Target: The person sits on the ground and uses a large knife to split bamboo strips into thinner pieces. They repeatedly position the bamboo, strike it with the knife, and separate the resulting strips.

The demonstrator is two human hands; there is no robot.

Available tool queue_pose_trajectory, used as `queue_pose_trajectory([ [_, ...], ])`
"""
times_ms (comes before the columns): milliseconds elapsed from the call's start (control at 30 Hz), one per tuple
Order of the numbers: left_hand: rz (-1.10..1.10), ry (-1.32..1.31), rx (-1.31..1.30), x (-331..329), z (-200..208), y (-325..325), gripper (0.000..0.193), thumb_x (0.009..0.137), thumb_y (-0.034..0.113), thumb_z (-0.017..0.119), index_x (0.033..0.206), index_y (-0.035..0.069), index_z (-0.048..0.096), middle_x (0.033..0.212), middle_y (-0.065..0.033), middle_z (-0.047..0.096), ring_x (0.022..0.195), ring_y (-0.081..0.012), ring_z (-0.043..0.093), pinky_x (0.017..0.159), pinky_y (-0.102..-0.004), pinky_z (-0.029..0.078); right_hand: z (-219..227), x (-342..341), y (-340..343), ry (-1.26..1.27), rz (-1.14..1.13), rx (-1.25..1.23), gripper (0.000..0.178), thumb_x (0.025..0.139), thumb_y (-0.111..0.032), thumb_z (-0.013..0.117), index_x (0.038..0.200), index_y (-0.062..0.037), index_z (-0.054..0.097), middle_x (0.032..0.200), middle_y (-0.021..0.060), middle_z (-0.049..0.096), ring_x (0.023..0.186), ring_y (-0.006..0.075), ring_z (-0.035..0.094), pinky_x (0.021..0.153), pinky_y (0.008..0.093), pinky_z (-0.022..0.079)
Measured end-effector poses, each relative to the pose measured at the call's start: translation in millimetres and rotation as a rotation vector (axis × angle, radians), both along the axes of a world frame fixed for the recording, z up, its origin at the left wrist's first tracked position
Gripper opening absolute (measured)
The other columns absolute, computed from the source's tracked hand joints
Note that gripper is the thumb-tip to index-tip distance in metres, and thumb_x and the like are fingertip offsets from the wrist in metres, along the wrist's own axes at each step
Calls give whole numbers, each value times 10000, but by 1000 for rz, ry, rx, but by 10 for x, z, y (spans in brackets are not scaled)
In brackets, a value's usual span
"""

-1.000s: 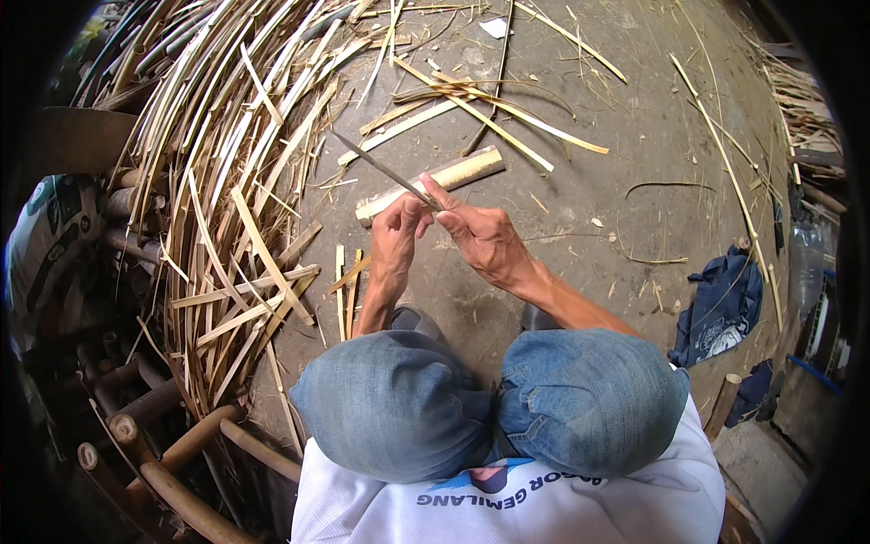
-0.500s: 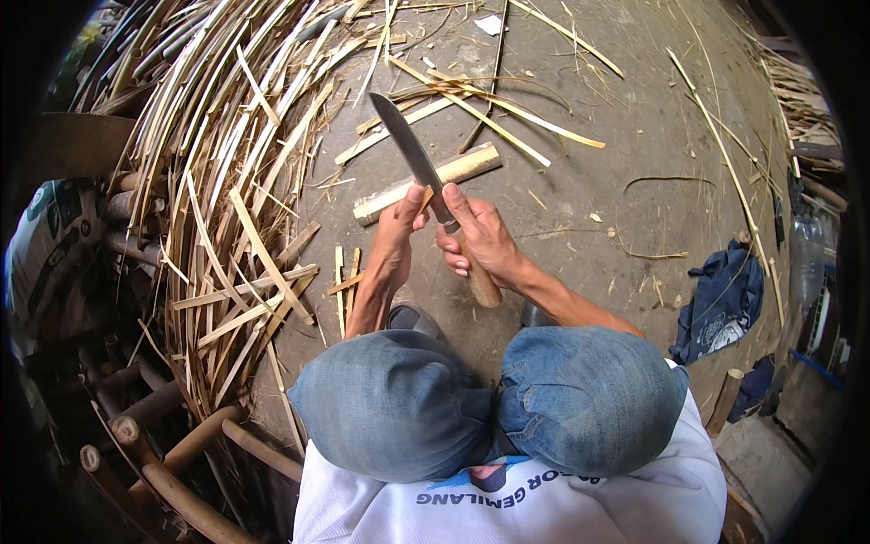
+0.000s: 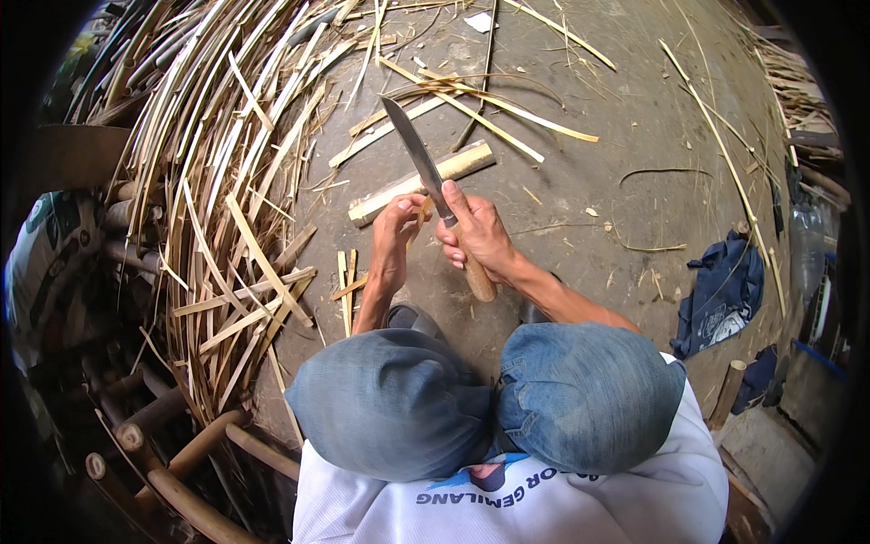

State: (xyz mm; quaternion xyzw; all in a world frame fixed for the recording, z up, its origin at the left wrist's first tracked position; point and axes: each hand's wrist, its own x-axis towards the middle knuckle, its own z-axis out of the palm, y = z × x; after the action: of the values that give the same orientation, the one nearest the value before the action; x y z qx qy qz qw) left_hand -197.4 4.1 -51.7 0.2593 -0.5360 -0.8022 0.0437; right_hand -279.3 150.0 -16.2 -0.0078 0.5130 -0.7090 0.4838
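Note:
My right hand point(image 3: 482, 238) is closed round the wooden handle of a large knife point(image 3: 414, 138), thumb laid along the base of the blade. The dark blade points up and to the left. Just left of the knife, my left hand point(image 3: 391, 240) pinches a short, thin bamboo strip point(image 3: 423, 211), partly hidden by the fingers. Beyond both hands, a thick length of bamboo point(image 3: 468, 161) lies on the floor, with the blade crossing in front of it.
A big heap of split bamboo strips point(image 3: 195, 172) covers the left side. Loose strips point(image 3: 521, 111) lie scattered ahead. Bamboo poles point(image 3: 204, 508) stand at the lower left. A dark blue cloth bag point(image 3: 722, 295) rests on the concrete floor point(image 3: 598, 118) at the right.
My left hand has drawn back slightly from the blade, its thumb no longer against it, and more of the strip shows. The knife has tilted slightly more upright in my right hand.

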Motion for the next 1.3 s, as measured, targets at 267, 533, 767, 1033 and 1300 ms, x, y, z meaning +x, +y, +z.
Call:
queue_pose_trajectory([
  [267, 21, 114, -350, 134, -106, 92, 268, 943, 284, 622, 1079, 63, 686, 1231, -68, 631, 1172, -208, 561, 1008, -372, 422, -273, -100, 78, -10, -18, 62, 570, 997, -600, 464, 1157, -63, 570, 618, -6, 485, 428, 67, 463, 387, 232, 408],
  [533, -119, 42, -607, -84, 67, 3, 205, 941, 225, 703, 961, 33, 634, 883, -1, 617, 791, -100, 542, 705, -257, 454, -65, -122, 71, -198, 7, -121, 572, 1010, -584, 449, 1378, -152, 510, 648, -19, 458, 446, 66, 447, 409, 223, 409],
  [767, -2, -83, -418, -86, 109, -33, 279, 998, 272, 623, 1034, -4, 641, 819, -63, 641, 773, -111, 618, 606, -287, 593, -140, -121, 39, -153, 4, -22, 526, 1005, -611, 431, 1073, -101, 542, 639, -31, 432, 436, 59, 426, 393, 233, 405],
  [1033, 125, -134, 286, 14, 94, -499, 271, 986, 260, 640, 1068, 5, 601, 757, -61, 640, 603, -127, 646, 573, -249, 611, -753, -370, 179, 602, 97, 424, 759, 1025, -601, 354, 1493, -4, 329, 580, 89, 505, 454, 220, 512, 473, 388, 479],
  [1300, 242, -9, 656, -62, 24, -295, 239, 1012, 229, 593, 1069, -2, 612, 813, -85, 667, 708, -154, 665, 638, -258, 605, -719, -559, 204, 1428, 194, 782, 549, 1006, -401, 552, 1353, 25, 560, 1005, 251, 690, 955, 321, 688, 821, 430, 533],
])
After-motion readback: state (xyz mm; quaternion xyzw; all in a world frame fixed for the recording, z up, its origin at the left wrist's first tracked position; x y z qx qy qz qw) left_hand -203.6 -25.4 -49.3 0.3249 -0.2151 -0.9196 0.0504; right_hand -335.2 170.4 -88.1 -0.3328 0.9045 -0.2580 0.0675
